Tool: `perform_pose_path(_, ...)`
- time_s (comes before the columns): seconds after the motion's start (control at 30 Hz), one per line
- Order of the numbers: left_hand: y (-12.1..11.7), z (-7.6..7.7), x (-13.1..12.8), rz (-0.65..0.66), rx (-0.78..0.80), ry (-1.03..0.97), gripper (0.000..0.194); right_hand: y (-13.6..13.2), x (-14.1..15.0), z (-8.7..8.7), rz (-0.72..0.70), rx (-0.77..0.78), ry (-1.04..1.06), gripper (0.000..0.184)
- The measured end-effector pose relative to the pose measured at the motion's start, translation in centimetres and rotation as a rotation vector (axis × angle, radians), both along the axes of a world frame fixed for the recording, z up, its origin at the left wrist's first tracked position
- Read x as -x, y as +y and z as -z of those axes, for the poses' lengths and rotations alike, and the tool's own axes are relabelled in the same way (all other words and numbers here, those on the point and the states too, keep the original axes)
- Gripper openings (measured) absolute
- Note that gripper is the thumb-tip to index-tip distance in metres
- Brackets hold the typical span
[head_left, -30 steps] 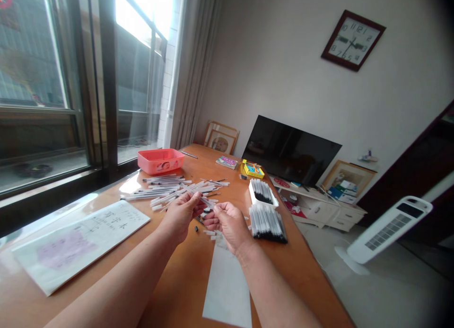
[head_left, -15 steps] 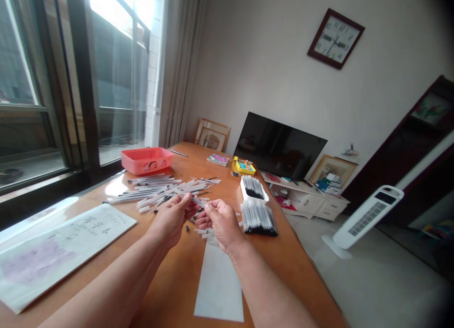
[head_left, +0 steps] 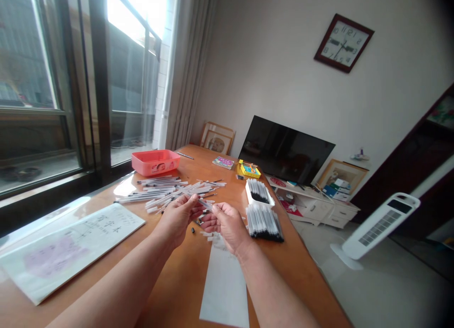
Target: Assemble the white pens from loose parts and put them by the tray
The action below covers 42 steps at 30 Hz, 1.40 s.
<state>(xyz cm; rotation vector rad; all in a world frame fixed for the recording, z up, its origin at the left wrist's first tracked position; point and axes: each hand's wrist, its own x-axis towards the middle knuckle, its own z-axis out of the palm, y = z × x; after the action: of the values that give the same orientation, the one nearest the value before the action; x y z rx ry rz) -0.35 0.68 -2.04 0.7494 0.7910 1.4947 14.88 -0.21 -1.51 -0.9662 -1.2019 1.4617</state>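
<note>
My left hand (head_left: 180,218) and my right hand (head_left: 229,225) meet above the middle of the wooden table. Between their fingertips is a slim, translucent pen barrel (head_left: 205,204), pinched from both sides; its ends are partly covered by fingers. Just beyond my left hand, a loose pile of clear pen barrels and dark refills (head_left: 165,192) spreads over the tabletop. A small black cap (head_left: 193,230) lies below the hands. To the right of my right hand, a neat bundle of clear pens with black ends (head_left: 264,220) lies in front of a white tray (head_left: 272,203) holding more pens.
A long white paper strip (head_left: 225,290) lies near me, with small clear pieces at its top. At left is a large notebook (head_left: 74,247). A pink-red basket (head_left: 156,165), a booklet (head_left: 223,163) and a yellow box (head_left: 250,169) stand farther back. A tower fan (head_left: 383,224) stands beyond the table.
The camera has turned slightly left, so the scene sits a little more to the right. Both hands keep their pinch on the pen barrel, with little other visible movement.
</note>
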Motion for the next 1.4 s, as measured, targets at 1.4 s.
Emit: perform_pose_path(1.4,0.0,0.1,0.6,-0.498,-0.621,1.537,0.038,-0.8,-7.3,-9.1,0.600,-0.385,-0.113,0.025)
